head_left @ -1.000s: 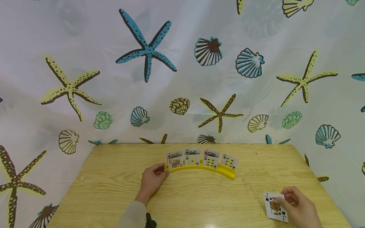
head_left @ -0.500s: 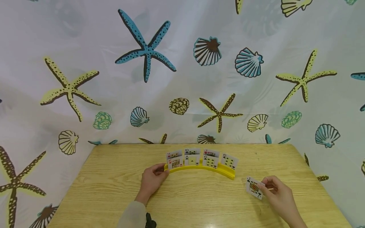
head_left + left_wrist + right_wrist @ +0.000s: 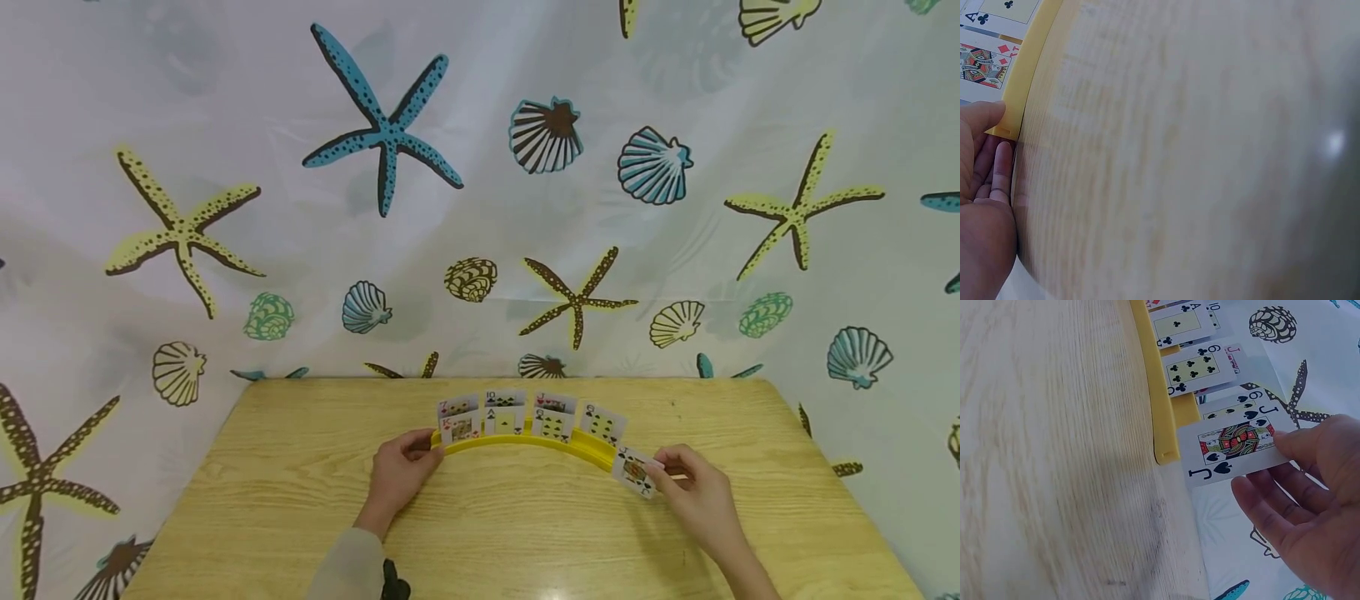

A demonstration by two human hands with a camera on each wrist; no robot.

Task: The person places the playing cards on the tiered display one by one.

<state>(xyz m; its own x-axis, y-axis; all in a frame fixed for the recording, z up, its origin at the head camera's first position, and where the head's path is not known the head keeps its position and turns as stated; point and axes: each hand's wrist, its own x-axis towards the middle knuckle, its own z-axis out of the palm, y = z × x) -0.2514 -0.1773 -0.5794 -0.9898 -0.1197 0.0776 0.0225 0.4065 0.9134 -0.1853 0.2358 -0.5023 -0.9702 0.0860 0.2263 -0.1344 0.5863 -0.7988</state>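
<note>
A curved yellow card holder (image 3: 517,439) stands on the table with two rows of upright playing cards. In front are the king of diamonds (image 3: 461,429), ace of clubs (image 3: 504,422) and six of clubs (image 3: 553,426); the six of spades (image 3: 602,426) leans at the right. My left hand (image 3: 402,471) grips the holder's left end, thumb on its front edge in the left wrist view. My right hand (image 3: 697,492) pinches the jack of spades (image 3: 1235,450) by its right edge, just at the holder's right end. From the right wrist, that card partly covers the six of spades.
Behind the front cards stand a red seven (image 3: 457,407), a black ten (image 3: 506,397) and a red jack (image 3: 556,402). The wooden table (image 3: 480,533) ends at a patterned cloth (image 3: 480,192) with starfish and shells.
My right hand has carried the jack of spades leftward and away from me, from the table's right side to the holder's right end. My left hand has stayed on the holder.
</note>
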